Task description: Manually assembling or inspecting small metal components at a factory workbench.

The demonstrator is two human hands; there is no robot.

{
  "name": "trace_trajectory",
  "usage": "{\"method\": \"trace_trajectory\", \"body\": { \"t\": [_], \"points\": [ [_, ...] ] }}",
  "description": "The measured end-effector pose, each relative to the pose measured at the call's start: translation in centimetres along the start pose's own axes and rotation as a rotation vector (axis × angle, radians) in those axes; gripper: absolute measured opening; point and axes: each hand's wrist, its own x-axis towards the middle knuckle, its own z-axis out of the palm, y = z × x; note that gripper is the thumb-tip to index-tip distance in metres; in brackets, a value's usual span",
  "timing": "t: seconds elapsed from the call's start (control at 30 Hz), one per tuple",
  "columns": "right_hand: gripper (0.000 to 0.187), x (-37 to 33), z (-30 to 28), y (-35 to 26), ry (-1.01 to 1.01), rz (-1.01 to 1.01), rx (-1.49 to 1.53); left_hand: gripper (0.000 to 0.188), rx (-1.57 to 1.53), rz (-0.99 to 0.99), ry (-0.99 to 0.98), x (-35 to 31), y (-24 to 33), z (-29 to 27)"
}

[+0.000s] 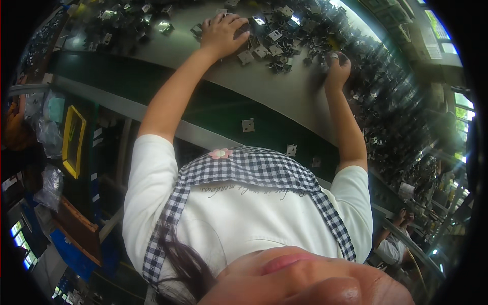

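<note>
Left hand (222,34) spread flat on small metal plates (272,38) heaped across the grey counter (284,94), right hand (338,68) curled among them, grip unclear, stray plate (248,125) on green belt (213,104), yellow frame (72,141) left.

Both bare arms stretch forward; the left hand (222,34) lies palm down, fingers spread, the right hand (337,69) curled.
</note>
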Motion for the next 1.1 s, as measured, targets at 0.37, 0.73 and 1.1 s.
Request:
{"method": "trace_trajectory", "body": {
  "t": [0.37, 0.73, 1.1],
  "points": [
    [0.023, -5.6, 4.5, -5.3, -0.263, 0.197, 0.102, 0.034, 0.027, 0.076, 0.123, -5.2, 1.7, -10.0],
    [0.025, -16.0, 4.8, -12.6, -0.905, 0.581, 0.128, 0.032, -1.495, -0.728, -0.2, -13.9, 4.1, -11.3],
    [0.028, -17.3, 6.3, -10.6, -0.977, 0.915, 0.133, 0.035, -0.982, -0.213, 0.036, -14.4, 10.1, -12.3]
  ]
}}
